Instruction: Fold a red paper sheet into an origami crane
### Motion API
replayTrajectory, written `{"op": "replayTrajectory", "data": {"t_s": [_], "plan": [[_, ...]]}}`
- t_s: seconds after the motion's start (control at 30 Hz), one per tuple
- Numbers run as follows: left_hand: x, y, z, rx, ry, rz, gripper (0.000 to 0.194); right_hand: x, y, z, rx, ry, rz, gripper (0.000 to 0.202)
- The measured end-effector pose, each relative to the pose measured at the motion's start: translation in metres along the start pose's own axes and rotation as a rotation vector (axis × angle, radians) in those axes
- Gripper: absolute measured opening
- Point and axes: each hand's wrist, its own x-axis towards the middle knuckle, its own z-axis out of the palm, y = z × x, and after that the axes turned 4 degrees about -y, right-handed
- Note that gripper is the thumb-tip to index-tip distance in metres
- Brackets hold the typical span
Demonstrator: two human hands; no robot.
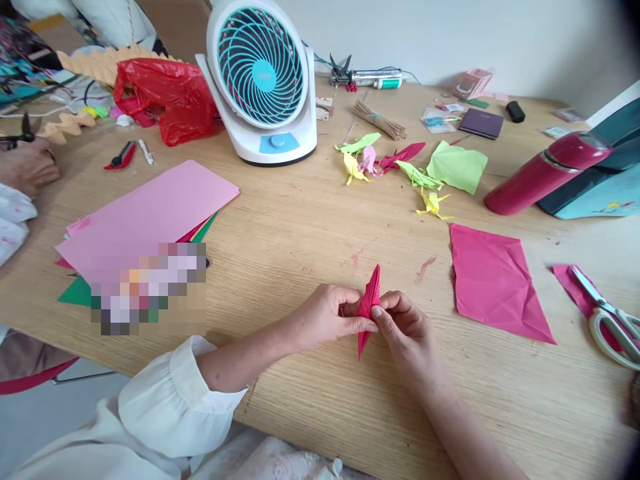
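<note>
A narrow folded piece of red paper (pixel 371 297), pointed at both ends, is held upright over the table near the front edge. My left hand (pixel 333 313) pinches it from the left, thumb across its lower middle. From the right, my right hand (pixel 403 323) grips it with the thumb on its face, close to the left thumb tip. To the right lies a creased pink-red sheet (pixel 493 280) on the wooden table (pixel 300 233). Folded paper figures in yellow (pixel 434 203), green, pink and red lie farther back, beside a crumpled light-green sheet (pixel 456 167).
A white fan (pixel 280 143) stands at the back, beside a red plastic bag (pixel 167 97). Coloured paper sheets (pixel 155 200) lie left. At right are a red bottle (pixel 547 173) and scissors (pixel 607 313) on a red scrap. Another person's hand (pixel 30 167) is at far left.
</note>
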Motion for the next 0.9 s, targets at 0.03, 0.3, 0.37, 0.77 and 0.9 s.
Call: {"op": "replayTrajectory", "data": {"t_s": [0.03,0.3,0.37,0.77,0.9], "plan": [[0.0,0.0,0.0,-0.007,0.015,0.004,0.032,0.0,0.001,0.0,0.004,0.007,-0.007,0.019],[0.002,-0.002,-0.004,-0.073,-0.032,-0.03,0.026,0.001,-0.002,0.002,0.034,-0.055,0.014,0.017],[0.001,-0.004,-0.005,-0.049,-0.075,-0.026,0.026,0.0,-0.002,0.002,0.05,-0.106,0.037,0.016],[-0.002,0.001,0.0,0.013,-0.053,-0.004,0.021,0.001,-0.004,-0.001,0.128,-0.003,0.05,0.019],[0.0,-0.001,-0.005,0.155,-0.039,0.143,0.025,0.002,-0.002,-0.001,0.155,-0.006,0.081,0.019]]}}
